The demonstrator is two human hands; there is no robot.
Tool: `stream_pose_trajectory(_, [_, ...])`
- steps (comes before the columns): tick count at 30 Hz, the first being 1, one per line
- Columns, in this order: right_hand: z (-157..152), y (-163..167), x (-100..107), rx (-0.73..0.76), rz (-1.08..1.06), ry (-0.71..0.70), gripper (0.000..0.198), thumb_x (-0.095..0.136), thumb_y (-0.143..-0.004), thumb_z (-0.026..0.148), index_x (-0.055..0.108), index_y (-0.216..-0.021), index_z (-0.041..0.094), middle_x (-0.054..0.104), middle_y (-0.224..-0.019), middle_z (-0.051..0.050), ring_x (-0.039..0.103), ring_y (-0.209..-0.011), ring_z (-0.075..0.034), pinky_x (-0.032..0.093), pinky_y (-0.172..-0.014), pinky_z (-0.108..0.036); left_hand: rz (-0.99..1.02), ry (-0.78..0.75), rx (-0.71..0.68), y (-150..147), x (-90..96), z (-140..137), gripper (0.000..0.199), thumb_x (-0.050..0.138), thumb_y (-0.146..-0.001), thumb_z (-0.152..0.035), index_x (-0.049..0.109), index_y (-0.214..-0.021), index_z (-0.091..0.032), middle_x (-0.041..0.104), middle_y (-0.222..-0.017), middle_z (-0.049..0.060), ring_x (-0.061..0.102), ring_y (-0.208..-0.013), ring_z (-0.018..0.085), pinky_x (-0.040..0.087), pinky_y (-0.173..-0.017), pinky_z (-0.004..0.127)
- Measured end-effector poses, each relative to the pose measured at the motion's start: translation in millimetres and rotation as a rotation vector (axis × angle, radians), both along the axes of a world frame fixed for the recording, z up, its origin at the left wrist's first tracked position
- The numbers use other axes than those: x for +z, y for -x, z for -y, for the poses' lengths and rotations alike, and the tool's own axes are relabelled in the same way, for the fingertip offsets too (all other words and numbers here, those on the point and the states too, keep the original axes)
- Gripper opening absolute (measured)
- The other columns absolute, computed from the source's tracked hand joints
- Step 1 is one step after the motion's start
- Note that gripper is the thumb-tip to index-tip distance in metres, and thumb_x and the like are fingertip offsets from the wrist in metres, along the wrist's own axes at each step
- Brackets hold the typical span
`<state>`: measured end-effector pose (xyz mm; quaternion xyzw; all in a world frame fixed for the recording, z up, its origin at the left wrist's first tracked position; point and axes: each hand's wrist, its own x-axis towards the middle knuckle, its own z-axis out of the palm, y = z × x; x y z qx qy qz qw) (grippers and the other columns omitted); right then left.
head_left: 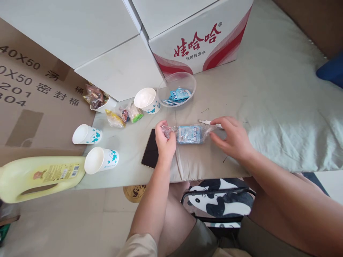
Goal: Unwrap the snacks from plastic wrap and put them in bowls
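A pack of blue printed sachets point(190, 135) in clear plastic wrap lies on the cloth-covered surface in front of me. My left hand point(165, 141) is closed on the crumpled left end of the wrap. At the pack's right end, my right hand point(232, 137) has its thumb and forefinger apart, close to the loose plastic. A slim white tool point(205, 122), maybe a pen or a knife, lies just behind the pack, partly hidden by my right fingers. A dark phone point(150, 151) lies partly under my left hand. Farther back, a clear plastic bowl point(164, 89) holds more blue sachets point(180, 94).
Paper cups point(108, 159) point(92, 135) lie tilted at left, near a yellow jug point(45, 175). Another cup point(151, 103) and wrapped snacks point(115, 119) sit farther back, beside a snack-filled container point(102, 104). White boxes point(198, 46) and a brown carton point(24, 89) stand behind.
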<state>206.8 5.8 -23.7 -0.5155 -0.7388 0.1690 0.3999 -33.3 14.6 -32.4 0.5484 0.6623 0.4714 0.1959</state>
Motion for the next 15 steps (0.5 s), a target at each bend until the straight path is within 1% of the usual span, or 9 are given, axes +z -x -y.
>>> stream_pose_trajectory(3, [-1.1, 0.5, -6.0, 0.002, 0.052, 0.012, 0.023, 0.054, -0.083, 0.018, 0.068, -0.101, 0.023, 0.069, -0.087, -0.008, 0.064, -0.085, -0.028, 0.049, -0.080, -0.044, -0.027, -0.007, 0.019, 0.5, 3.8, 0.4, 0.045, 0.053, -0.073, -0.005, 0.056, -0.114, -0.023, 0.063, -0.114, 0.006, 0.063, -0.098, 0.017, 0.048, -0.095, 0.032])
stream_pose_trajectory(6, [-1.6, -0.5, -8.2, 0.014, 0.074, 0.011, 0.027, 0.049, -0.083, 0.014, 0.071, -0.095, 0.023, 0.066, -0.080, -0.008, 0.061, -0.080, -0.026, 0.048, -0.076, -0.042, -0.045, -0.002, 0.024, 3.0, 5.8, 0.6, 0.043, 0.051, -0.073, -0.004, 0.057, -0.112, -0.023, 0.061, -0.109, 0.005, 0.062, -0.096, 0.017, 0.049, -0.093, 0.033])
stream_pose_trajectory(11, [-2.5, -2.0, -9.3, 0.008, 0.054, -0.024, 0.031, 0.046, -0.084, 0.011, 0.074, -0.086, 0.023, 0.065, -0.085, -0.008, 0.060, -0.081, -0.024, 0.048, -0.075, -0.041, -0.169, -0.007, -0.014, 5.7, 6.1, 0.7, 0.033, 0.052, -0.074, -0.004, 0.068, -0.098, -0.020, 0.056, -0.109, 0.008, 0.061, -0.107, 0.022, 0.049, -0.100, 0.038])
stream_pose_trajectory(13, [-2.6, -1.9, -9.3, 0.005, 0.046, -0.026, 0.032, 0.045, -0.083, 0.010, 0.074, -0.084, 0.024, 0.064, -0.086, -0.008, 0.061, -0.082, -0.024, 0.048, -0.076, -0.040, -0.243, 0.011, -0.038, 4.4, 5.1, 1.2, 0.031, 0.056, -0.074, -0.006, 0.071, -0.097, -0.020, 0.054, -0.112, 0.010, 0.060, -0.111, 0.024, 0.048, -0.103, 0.040])
stream_pose_trajectory(15, [-2.3, -1.6, -8.8, 0.006, 0.037, -0.015, 0.032, 0.045, -0.083, 0.010, 0.073, -0.083, 0.024, 0.065, -0.088, -0.008, 0.061, -0.084, -0.024, 0.050, -0.077, -0.041, -0.305, 0.043, -0.073, 2.4, 3.7, 2.0, 0.027, 0.060, -0.075, -0.008, 0.073, -0.096, -0.019, 0.052, -0.115, 0.011, 0.060, -0.111, 0.025, 0.050, -0.103, 0.041])
